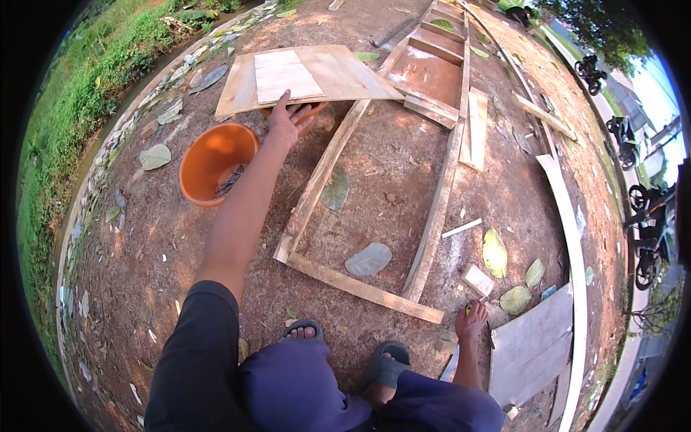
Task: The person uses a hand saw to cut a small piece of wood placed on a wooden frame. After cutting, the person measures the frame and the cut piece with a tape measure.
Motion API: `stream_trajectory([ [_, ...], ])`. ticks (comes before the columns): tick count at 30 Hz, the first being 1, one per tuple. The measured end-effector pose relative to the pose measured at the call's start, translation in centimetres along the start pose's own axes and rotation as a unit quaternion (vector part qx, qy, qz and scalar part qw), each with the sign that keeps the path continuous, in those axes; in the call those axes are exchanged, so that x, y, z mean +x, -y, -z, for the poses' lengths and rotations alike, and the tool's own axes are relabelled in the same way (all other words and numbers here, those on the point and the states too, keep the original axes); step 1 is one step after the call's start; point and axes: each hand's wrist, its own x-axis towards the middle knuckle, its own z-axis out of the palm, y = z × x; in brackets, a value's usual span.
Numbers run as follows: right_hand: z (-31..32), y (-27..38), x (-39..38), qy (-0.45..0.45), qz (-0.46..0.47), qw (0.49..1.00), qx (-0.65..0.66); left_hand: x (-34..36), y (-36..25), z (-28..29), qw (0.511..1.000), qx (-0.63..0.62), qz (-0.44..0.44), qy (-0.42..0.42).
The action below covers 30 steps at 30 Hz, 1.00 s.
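Observation:
My left hand (286, 124) reaches to the near edge of a wide plywood sheet (345, 72). Its fingers are spread; one lies against a smaller pale plywood piece (283, 74) on top of the sheet. Under that edge, part of an orange bucket (311, 115) shows. Beside my left forearm stands another orange bucket (219, 160) with nails (232, 180) in it. Low on the right, my right hand (471, 322) is closed around a yellow-and-black object (468, 311), mostly hidden by the fingers. A bluish strip (450, 365) shows beside that wrist.
A wooden frame (360, 286) lies before my feet, joining a longer frame with crosspieces (435, 49). On the right are a wood block (477, 279), a grey board (529, 353), a long white strip (572, 252) and loose planks (473, 129). Motorbikes (648, 230) stand beyond.

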Motion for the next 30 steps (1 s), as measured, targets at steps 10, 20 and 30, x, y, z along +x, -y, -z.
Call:
stream_trajectory([
  [10, 0.4, 1.5, -0.2, 0.005, 0.002, 1.0, -0.016, 2.9, -4.9, 0.1, 0.988, -0.136, -0.063, 0.026],
  [20, 0.3, 1.2, -0.1, -0.001, 0.031, 0.999, -0.016, 0.3, -17.0, 10.0, 0.973, -0.142, -0.181, -0.021],
  [30, 0.8, 2.3, 0.2, 0.004, 0.04, 0.999, -0.005, -5.0, -28.0, 31.3, 0.912, -0.165, -0.334, -0.169],
])
